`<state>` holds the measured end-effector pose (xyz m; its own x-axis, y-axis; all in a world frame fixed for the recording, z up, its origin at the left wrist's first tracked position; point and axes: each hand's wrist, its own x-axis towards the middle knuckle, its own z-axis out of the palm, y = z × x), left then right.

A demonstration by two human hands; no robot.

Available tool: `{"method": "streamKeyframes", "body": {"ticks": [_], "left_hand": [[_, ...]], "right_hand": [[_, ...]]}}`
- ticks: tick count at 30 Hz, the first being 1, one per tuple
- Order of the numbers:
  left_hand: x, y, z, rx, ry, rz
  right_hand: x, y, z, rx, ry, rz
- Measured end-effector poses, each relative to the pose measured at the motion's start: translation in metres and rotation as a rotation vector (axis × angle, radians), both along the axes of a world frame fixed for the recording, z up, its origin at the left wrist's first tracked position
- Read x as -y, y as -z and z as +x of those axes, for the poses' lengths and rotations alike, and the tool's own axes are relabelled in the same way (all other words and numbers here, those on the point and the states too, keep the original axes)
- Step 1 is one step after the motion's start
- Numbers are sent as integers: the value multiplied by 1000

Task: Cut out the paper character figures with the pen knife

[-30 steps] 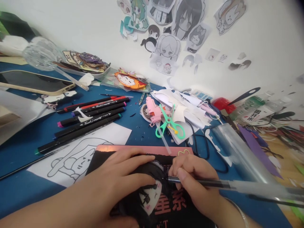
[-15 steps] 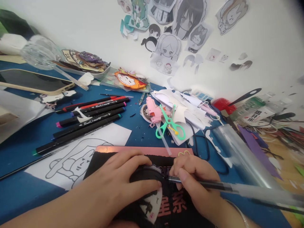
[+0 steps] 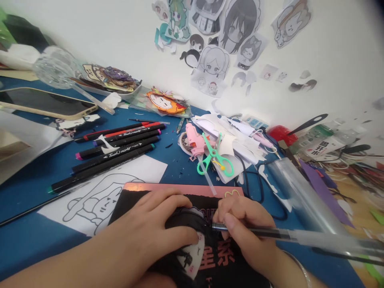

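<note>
My left hand (image 3: 144, 232) lies spread over a paper cutout of a black-haired cartoon head (image 3: 193, 254), pressing it onto a black and pink box or book (image 3: 132, 196). The thumb rests on the black hair beside the white face, with the index finger at the upper edge. Between thumb and fingers of my right hand (image 3: 246, 224) is a pen (image 3: 267, 233) with a clear barrel. Its tip meets or nearly meets the right edge of the black hair. Part of the cutout is hidden under the left hand.
Several markers (image 3: 117, 154) lie at left on a line drawing (image 3: 105, 200). Behind the box are green scissors (image 3: 214, 156), a pink glue gun (image 3: 196, 140) and paper scraps (image 3: 222, 124). A phone (image 3: 45, 104) lies far left, a clear roll (image 3: 306, 196) at right.
The view has shifted slightly. The left thumb has drawn back a little to the left, showing more of the cutout. The pen stays at the cutout's edge.
</note>
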<state>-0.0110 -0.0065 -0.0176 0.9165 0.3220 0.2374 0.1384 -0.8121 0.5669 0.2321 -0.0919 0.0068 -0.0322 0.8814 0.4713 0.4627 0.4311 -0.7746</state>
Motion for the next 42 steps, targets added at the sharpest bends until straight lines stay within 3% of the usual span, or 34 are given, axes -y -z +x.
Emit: {"method": "streamKeyframes", "body": {"ticks": [8,15,20,23,34,39,42], "left_hand": [[8,-12,2,-54,-107,2],[6,-16,3,-76,-114,19],[-4,-16,4,-120,-8,57],[-8,-19,5,-133,28,70],[4,-21,5,-125,-93,66],[-4,-25,5,-166,30,55],[-5,-25,5,-173,2,43]], "right_hand": [[-3,-6,-2,83,-110,12],[-6,-6,-6,267,-154,96],[-7,-3,-5,417,-179,174],[-8,-2,-5,407,-190,179],[-8,-8,-4,414,-221,65],[-9,-6,-4,377,-203,102],[-8,-5,-5,364,-196,123]]}}
